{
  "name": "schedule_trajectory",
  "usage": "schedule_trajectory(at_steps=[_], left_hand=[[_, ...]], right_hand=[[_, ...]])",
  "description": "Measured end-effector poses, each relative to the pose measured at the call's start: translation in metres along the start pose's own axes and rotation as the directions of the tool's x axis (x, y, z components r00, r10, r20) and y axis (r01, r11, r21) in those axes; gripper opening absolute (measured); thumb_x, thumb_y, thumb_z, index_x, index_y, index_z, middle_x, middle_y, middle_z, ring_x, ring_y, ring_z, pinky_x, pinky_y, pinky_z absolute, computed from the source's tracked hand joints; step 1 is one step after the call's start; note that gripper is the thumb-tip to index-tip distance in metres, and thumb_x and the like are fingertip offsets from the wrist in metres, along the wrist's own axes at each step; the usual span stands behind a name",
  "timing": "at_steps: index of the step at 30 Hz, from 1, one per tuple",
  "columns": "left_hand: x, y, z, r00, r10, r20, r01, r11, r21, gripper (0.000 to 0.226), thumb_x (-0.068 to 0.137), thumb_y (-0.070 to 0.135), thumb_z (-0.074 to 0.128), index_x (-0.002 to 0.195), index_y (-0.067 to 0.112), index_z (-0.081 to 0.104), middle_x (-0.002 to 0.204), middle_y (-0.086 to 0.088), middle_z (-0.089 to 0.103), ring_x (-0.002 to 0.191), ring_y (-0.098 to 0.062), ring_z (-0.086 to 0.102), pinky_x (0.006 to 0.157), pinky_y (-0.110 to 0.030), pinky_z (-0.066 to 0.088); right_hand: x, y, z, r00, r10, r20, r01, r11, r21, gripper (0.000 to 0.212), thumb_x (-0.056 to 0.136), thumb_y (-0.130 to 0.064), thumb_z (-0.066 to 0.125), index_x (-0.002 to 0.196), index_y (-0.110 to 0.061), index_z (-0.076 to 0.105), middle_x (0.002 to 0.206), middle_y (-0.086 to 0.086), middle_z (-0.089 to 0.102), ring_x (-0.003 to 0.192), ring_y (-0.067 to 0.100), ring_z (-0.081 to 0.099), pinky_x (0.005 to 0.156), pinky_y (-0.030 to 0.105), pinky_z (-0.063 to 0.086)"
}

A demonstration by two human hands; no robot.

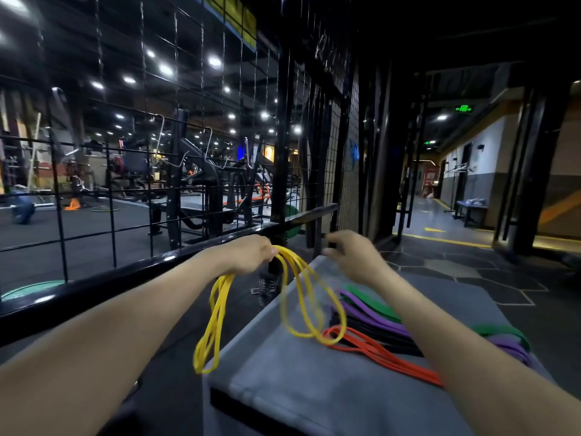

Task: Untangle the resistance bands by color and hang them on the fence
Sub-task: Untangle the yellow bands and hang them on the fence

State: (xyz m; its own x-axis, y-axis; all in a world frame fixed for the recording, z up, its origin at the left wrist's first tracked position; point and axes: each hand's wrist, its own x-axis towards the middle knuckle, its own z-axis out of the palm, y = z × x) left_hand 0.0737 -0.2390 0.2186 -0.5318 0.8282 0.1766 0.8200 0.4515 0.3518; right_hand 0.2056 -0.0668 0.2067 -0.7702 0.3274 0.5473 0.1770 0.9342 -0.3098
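My left hand (248, 254) grips a bunch of yellow resistance bands (301, 297) above the left edge of a grey padded box (292, 372). Their loops hang down on both sides of the hand, some over the box and some off its edge. My right hand (352, 256) hovers beside them to the right, blurred, fingers loosely curled, holding nothing I can see. On the box lie an orange band (386, 354), black bands (374, 330), purple bands (371, 313) and green bands (367, 295). The black wire-grid fence (132, 171) stands just beyond, with metal hooks (207, 149) on it.
The fence's thick black lower rail (125, 275) runs diagonally in front of my hands. Gym machines stand behind the fence. A green weight plate (34, 289) lies by the rail at left. A tiled corridor (471, 262) opens to the right.
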Motion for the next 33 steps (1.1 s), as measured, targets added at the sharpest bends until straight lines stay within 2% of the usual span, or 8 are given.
schedule_trajectory(at_steps=[3, 6, 8, 13, 17, 24, 30, 33], left_hand=[[0.005, 0.004, 0.000, 1.000, -0.005, -0.007, 0.006, 0.999, 0.035, 0.024, 0.100, 0.021, 0.035, 0.090, 0.007, 0.052, 0.077, -0.002, 0.049, 0.067, -0.014, 0.042, 0.054, -0.026, 0.030], [0.009, -0.003, -0.006, 0.999, -0.035, -0.010, 0.034, 0.998, -0.052, 0.019, 0.096, 0.007, 0.038, 0.088, 0.002, 0.054, 0.078, -0.013, 0.055, 0.069, -0.019, 0.041, 0.062, -0.032, 0.033], [0.001, -0.009, -0.014, 0.999, -0.038, -0.009, 0.037, 0.991, -0.127, 0.029, 0.095, 0.001, 0.036, 0.070, 0.008, 0.048, 0.064, -0.005, 0.042, 0.060, -0.015, 0.033, 0.057, -0.031, 0.028], [-0.024, -0.017, -0.023, 0.998, -0.059, -0.004, 0.053, 0.916, -0.398, 0.035, 0.097, 0.013, 0.044, 0.062, 0.015, 0.040, 0.056, 0.003, 0.037, 0.044, -0.006, 0.034, 0.044, -0.019, 0.028], [-0.040, -0.024, -0.028, 0.998, -0.053, 0.024, 0.058, 0.874, -0.483, 0.027, 0.096, 0.021, 0.050, 0.071, 0.012, 0.050, 0.062, 0.002, 0.044, 0.052, -0.005, 0.039, 0.050, -0.017, 0.033], [-0.093, -0.056, -0.034, 0.972, -0.224, -0.069, 0.175, 0.892, -0.417, 0.024, 0.100, 0.020, 0.038, 0.087, 0.012, 0.057, 0.069, 0.004, 0.047, 0.057, -0.005, 0.047, 0.060, -0.018, 0.041], [-0.133, -0.053, -0.059, 0.909, -0.333, -0.253, 0.300, 0.940, -0.161, 0.027, 0.101, 0.021, 0.035, 0.082, 0.015, 0.053, 0.068, 0.002, 0.045, 0.058, -0.013, 0.044, 0.058, -0.025, 0.042], [-0.150, -0.052, -0.082, 0.878, -0.352, -0.325, 0.382, 0.924, 0.032, 0.029, 0.100, 0.024, 0.036, 0.075, 0.016, 0.047, 0.067, 0.002, 0.046, 0.058, -0.015, 0.042, 0.058, -0.029, 0.038]], right_hand=[[0.011, -0.050, 0.015, 0.935, -0.343, 0.087, 0.343, 0.939, 0.016, 0.024, 0.084, -0.016, 0.061, 0.103, -0.001, 0.059, 0.105, 0.017, 0.063, 0.100, 0.035, 0.056, 0.080, 0.039, 0.043], [0.020, -0.070, 0.037, 0.921, -0.342, 0.187, 0.350, 0.937, -0.011, 0.035, 0.085, -0.003, 0.051, 0.119, -0.002, 0.046, 0.114, 0.019, 0.055, 0.102, 0.035, 0.053, 0.074, 0.034, 0.035], [0.022, -0.079, 0.041, 0.923, -0.320, 0.213, 0.327, 0.945, 0.002, 0.047, 0.084, 0.004, 0.045, 0.130, -0.002, 0.036, 0.122, 0.019, 0.049, 0.105, 0.032, 0.049, 0.073, 0.030, 0.030], [0.024, -0.085, 0.036, 0.863, -0.413, 0.293, 0.417, 0.908, 0.050, 0.033, 0.082, 0.007, 0.041, 0.114, -0.001, 0.047, 0.108, 0.018, 0.053, 0.097, 0.032, 0.052, 0.076, 0.033, 0.038], [0.024, -0.083, 0.034, 0.819, -0.494, 0.291, 0.476, 0.869, 0.135, 0.022, 0.079, 0.009, 0.041, 0.091, -0.007, 0.049, 0.084, 0.006, 0.047, 0.075, 0.021, 0.042, 0.063, 0.029, 0.026], [0.035, -0.093, 0.041, 0.831, -0.492, 0.259, 0.419, 0.860, 0.291, 0.020, 0.091, -0.001, 0.039, 0.075, -0.012, 0.041, 0.063, -0.001, 0.039, 0.055, 0.013, 0.034, 0.056, 0.030, 0.027], [0.040, -0.132, 0.063, 0.792, -0.558, 0.245, 0.442, 0.803, 0.400, 0.020, 0.097, -0.008, 0.035, 0.079, -0.009, 0.043, 0.066, 0.000, 0.043, 0.061, 0.017, 0.040, 0.059, 0.032, 0.031], [0.039, -0.160, 0.071, 0.768, -0.585, 0.260, 0.434, 0.774, 0.460, 0.010, 0.097, -0.014, 0.041, 0.090, -0.011, 0.048, 0.082, 0.005, 0.056, 0.076, 0.022, 0.054, 0.069, 0.034, 0.042]])
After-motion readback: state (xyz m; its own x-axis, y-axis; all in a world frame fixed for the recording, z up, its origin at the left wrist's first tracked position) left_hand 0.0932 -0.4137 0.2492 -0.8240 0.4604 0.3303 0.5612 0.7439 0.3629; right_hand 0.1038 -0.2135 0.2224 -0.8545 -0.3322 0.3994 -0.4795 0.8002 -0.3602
